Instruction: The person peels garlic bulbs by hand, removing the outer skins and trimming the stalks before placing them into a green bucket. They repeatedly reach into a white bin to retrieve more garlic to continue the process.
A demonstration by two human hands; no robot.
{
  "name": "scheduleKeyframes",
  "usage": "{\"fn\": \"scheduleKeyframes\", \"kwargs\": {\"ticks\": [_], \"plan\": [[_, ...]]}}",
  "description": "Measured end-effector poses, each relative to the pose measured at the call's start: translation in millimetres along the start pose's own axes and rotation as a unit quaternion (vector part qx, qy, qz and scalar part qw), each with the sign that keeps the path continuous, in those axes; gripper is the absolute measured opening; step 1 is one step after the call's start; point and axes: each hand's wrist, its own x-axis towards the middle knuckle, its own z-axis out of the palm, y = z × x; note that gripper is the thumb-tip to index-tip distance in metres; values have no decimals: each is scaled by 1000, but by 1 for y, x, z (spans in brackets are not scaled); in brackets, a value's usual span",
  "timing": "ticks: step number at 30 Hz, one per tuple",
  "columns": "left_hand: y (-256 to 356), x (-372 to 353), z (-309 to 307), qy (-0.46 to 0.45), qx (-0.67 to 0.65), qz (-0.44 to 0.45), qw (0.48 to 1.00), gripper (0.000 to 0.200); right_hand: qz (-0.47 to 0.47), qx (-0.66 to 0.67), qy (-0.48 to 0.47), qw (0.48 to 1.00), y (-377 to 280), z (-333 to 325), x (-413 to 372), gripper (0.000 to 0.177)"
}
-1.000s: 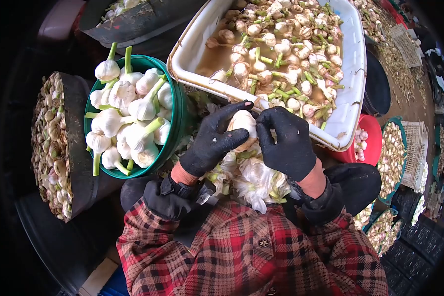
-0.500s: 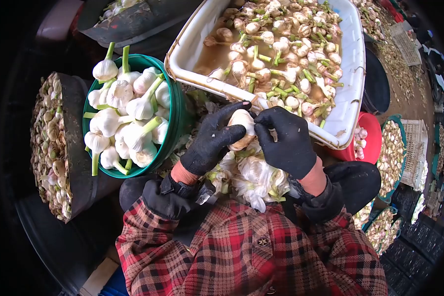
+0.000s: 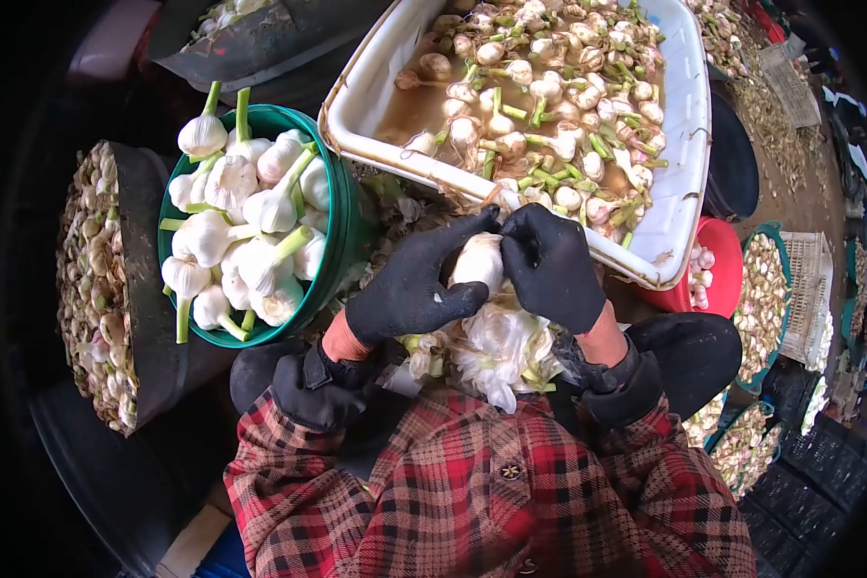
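Observation:
A pale garlic bulb [image 3: 478,262] is held in front of my lap by my left hand [image 3: 407,287], its black-gloved thumb and fingers closed around the left side. My right hand [image 3: 561,270], gloved in black too, has its fingers curled in a pinch against the bulb's upper right side. Its fingertips are partly hidden, so any skin between them does not show. Just below both hands, a heap of papery garlic peelings [image 3: 501,352] lies on my lap.
To the left stands a green bucket [image 3: 342,260] full of white garlic bulbs with trimmed stems. Ahead, a white tub [image 3: 395,159] holds unpeeled garlic in brownish water. A red bucket [image 3: 727,270] with bulbs is at the right. A dark container [image 3: 154,279] of garlic lies far left.
The bulb has turned and shows more white surface now. My left hand has shifted slightly down and left, and my right hand has tilted, still against the bulb.

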Motion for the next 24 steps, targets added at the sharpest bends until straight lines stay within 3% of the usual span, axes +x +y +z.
{"fn": "scheduleKeyframes", "kwargs": {"ticks": [1, 3, 7, 10, 12, 15, 18, 24], "plan": [[-2, 0, -2, 4, 26, 17, 1000, 69, 0, -1, -1, 1000, 1, -2, 0, 7], [-6, 0, -4, 8, 53, 34, 998, 70, 120, 137, -19, 983, 1, -3, 0, 11], [-7, 0, -3, 25, 27, 12, 999, 70, 123, 249, -17, 960, -3, -4, -2, 17], [-14, 0, 2, 52, 68, -16, 996, 67, 131, 198, -27, 971, 2, 0, -7, 12], [-15, 2, 6, 78, 95, -31, 992, 64, 18, 75, 39, 996, 0, 4, -7, 10], [-12, 6, 8, 108, 49, -88, 989, 53, -35, 12, 96, 995, -3, 12, -6, 10], [-12, 5, 9, 94, 67, -101, 988, 45, -38, -60, 74, 995, -2, 14, -9, 13], [-9, 4, 12, 94, 156, -86, 979, 52, -1, -52, 77, 996, 0, 15, -8, 10]]}}
